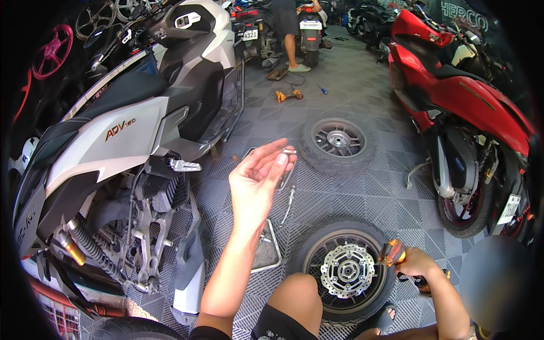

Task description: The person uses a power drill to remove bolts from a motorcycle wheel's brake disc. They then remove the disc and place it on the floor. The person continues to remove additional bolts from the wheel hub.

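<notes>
Bright, diffuse light leaves sheen along the glossy red plastic scooter (pixel 464 92); the left margin is dim. Lines bow towards a black fisheye rim, and smooth blur veils a lower-right patch.

Grey floor (pixel 368 195) — two wheels (pixel 347 271), orange tool (pixel 283 96), screwdriver (pixel 323 91)

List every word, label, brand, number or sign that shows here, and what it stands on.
Wording withheld; kind and place only.
Reddish-brown lettering on the silver scooter: readable.
Dim lettering on its tail: partly readable.
White plates on two vehicles behind: small, partly readable.
Large pale lettering on the back wall: readable.
White plate on the red scooter: slanted, unclear.
Power tool in the right hand: no marking readable.
</notes>
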Demonstrator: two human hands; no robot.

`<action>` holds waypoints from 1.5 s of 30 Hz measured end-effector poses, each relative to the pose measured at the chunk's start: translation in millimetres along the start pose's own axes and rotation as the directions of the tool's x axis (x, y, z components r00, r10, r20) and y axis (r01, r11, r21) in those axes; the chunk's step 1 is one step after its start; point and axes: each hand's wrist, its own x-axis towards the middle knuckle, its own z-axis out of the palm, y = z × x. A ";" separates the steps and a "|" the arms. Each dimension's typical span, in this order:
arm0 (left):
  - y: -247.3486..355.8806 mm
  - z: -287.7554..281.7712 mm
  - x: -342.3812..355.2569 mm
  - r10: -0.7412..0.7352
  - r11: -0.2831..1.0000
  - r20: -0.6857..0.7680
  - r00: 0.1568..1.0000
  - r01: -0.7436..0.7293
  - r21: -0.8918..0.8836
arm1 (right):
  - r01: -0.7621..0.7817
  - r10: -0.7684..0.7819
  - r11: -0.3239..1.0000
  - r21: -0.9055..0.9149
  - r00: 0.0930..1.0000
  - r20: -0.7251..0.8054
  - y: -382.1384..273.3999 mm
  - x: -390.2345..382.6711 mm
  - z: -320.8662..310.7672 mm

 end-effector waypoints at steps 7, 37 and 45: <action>13.2 -9.9 -6.8 0.023 1.000 0.017 1.000 -0.023 -0.005 | -0.064 0.034 0.967 0.245 0.991 0.128 -20.2 -2.2 -7.0; -351.0 -259.2 -175.0 -0.818 -0.186 -0.204 0.537 0.087 0.979 | -0.094 0.076 0.992 0.088 0.980 0.182 0.4 -21.0 0.7; -367.7 -248.1 -227.1 -0.774 -0.288 -0.439 0.456 0.365 0.885 | -0.012 0.009 1.000 0.023 0.993 0.118 19.2 -31.5 7.7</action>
